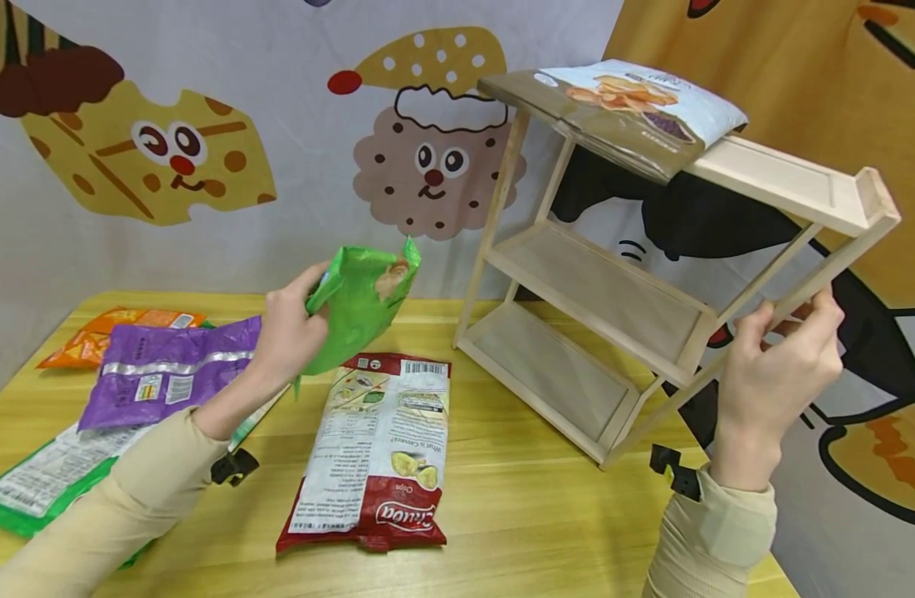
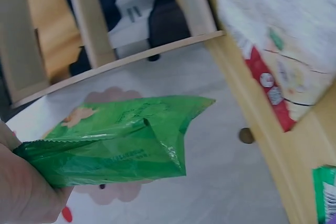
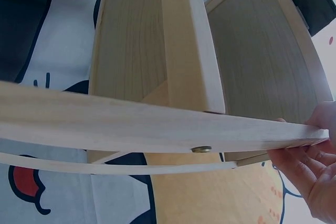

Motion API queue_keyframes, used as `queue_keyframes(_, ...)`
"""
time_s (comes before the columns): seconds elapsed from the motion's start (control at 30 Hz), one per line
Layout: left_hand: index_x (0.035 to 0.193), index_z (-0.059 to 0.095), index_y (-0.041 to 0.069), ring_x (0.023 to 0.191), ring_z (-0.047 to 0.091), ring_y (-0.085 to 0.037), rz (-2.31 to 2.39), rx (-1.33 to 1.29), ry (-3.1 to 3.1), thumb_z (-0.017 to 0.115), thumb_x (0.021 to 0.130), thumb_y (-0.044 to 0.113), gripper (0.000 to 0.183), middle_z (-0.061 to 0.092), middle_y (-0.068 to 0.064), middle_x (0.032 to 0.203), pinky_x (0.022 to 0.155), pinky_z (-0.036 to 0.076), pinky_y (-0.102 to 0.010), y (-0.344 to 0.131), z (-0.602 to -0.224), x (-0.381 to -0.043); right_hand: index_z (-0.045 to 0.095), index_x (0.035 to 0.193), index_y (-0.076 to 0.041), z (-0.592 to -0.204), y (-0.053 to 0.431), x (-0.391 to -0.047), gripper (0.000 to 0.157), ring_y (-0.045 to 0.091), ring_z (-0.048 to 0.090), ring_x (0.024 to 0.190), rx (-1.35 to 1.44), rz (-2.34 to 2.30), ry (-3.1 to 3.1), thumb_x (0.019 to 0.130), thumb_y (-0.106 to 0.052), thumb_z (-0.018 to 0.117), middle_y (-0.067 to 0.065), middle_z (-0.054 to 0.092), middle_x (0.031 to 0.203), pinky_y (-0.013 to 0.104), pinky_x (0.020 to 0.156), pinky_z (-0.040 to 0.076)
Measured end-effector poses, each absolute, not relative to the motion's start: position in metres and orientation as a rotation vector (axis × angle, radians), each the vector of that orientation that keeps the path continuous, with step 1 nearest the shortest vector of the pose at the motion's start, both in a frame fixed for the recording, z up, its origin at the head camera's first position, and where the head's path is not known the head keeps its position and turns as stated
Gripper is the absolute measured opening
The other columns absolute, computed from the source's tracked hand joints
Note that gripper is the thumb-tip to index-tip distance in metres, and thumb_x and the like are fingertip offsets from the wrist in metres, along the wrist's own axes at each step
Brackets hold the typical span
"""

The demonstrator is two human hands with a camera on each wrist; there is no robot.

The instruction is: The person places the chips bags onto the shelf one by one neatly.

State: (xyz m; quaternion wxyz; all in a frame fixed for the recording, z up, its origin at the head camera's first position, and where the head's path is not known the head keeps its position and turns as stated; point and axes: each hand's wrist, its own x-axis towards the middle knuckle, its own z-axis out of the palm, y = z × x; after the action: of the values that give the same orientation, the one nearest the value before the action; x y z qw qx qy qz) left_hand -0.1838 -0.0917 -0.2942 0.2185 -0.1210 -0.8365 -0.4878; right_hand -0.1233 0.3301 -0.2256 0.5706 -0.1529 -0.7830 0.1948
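Observation:
My left hand (image 1: 296, 320) grips a green snack bag (image 1: 364, 303) by its edge, held above the table at mid-view. In the left wrist view the green bag (image 2: 121, 140) reaches out from the fingers, its face creased. My right hand (image 1: 782, 374) holds the side post of a small three-tier wooden rack (image 1: 603, 291) at the right; in the right wrist view the fingers (image 3: 304, 169) curl round that post. A brown and white chip bag (image 1: 637, 108) lies on the rack's top shelf, overhanging its front edge. The two lower shelves hold nothing.
A red and white cassava chips bag (image 1: 383, 448) lies on the wooden table (image 1: 532, 515) between the arms. At the left are a purple bag (image 1: 169, 374), an orange bag (image 1: 106, 336) and a green and white bag (image 1: 46, 482), partly overlapping. A cartoon-printed cloth (image 1: 293, 124) stands behind.

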Motion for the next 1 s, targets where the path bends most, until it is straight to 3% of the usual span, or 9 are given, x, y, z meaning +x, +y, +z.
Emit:
queue_keyframes(0.1, 0.128, 0.055, -0.003, 0.094, 0.065, -0.045, -1.360, -0.291, -2.221, 0.041, 0.081, -0.015, 0.051, 0.061, -0.029, 0.120, 0.087, 0.054, -0.052, -0.091, -0.284, -0.183, 0.051, 0.130, -0.021, -0.226, 0.330, -0.124, 0.037, -0.015, 0.038, 0.081, -0.359, 0.457, -1.836, 0.096, -0.032, 0.045, 0.016, 0.065, 0.114, -0.004, 0.073, 0.038)
queue_keyframes(0.23, 0.127, 0.058, 0.001, 0.096, 0.066, -0.039, -1.377, -0.260, -2.085, 0.043, 0.089, -0.010, 0.043, 0.064, -0.024, 0.120, 0.093, 0.052, -0.047, -0.088, -0.267, -0.183, 0.052, 0.130, -0.021, -0.225, 0.330, -0.123, 0.037, -0.008, 0.043, 0.083, -0.360, 0.457, -1.837, 0.096, -0.032, 0.045, 0.015, 0.065, 0.114, -0.003, 0.074, 0.038)
queue_keyframes(0.33, 0.125, 0.061, 0.002, 0.110, 0.063, -0.037, -1.372, -0.284, -1.979, 0.045, 0.092, -0.007, 0.038, 0.065, -0.022, 0.120, 0.100, 0.048, -0.045, -0.084, -0.253, -0.186, 0.051, 0.131, -0.021, -0.225, 0.330, -0.123, 0.037, -0.004, 0.046, 0.083, -0.364, 0.462, -1.840, 0.096, -0.032, 0.045, 0.015, 0.065, 0.115, -0.003, 0.075, 0.039)
queue_keyframes(0.53, 0.122, 0.063, 0.002, 0.114, 0.062, -0.031, -1.364, -0.302, -1.886, 0.044, 0.089, -0.009, 0.040, 0.067, -0.019, 0.118, 0.101, 0.049, -0.041, -0.076, -0.223, -0.189, 0.052, 0.130, -0.022, -0.225, 0.330, -0.123, 0.036, -0.008, 0.043, 0.082, -0.363, 0.466, -1.842, 0.096, -0.032, 0.046, 0.015, 0.066, 0.114, -0.004, 0.073, 0.038)
queue_keyframes(0.77, 0.124, 0.062, 0.009, 0.119, 0.060, -0.016, -1.448, -0.319, -1.843, 0.043, 0.088, -0.012, 0.046, 0.066, -0.010, 0.124, 0.103, 0.047, -0.028, -0.059, -0.184, -0.195, 0.051, 0.131, -0.019, -0.224, 0.330, -0.122, 0.038, 0.020, 0.057, 0.083, -0.342, 0.462, -1.850, 0.097, -0.033, 0.044, 0.018, 0.065, 0.114, -0.004, 0.072, 0.036)
queue_keyframes(1.0, 0.124, 0.060, 0.004, 0.116, 0.062, -0.013, -1.513, -0.399, -1.712, 0.042, 0.087, -0.016, 0.046, 0.065, -0.009, 0.125, 0.099, 0.048, -0.019, -0.030, -0.144, -0.198, 0.052, 0.130, -0.018, -0.223, 0.331, -0.122, 0.037, 0.019, 0.057, 0.083, -0.342, 0.467, -1.847, 0.096, -0.031, 0.045, 0.018, 0.065, 0.113, -0.004, 0.072, 0.036)
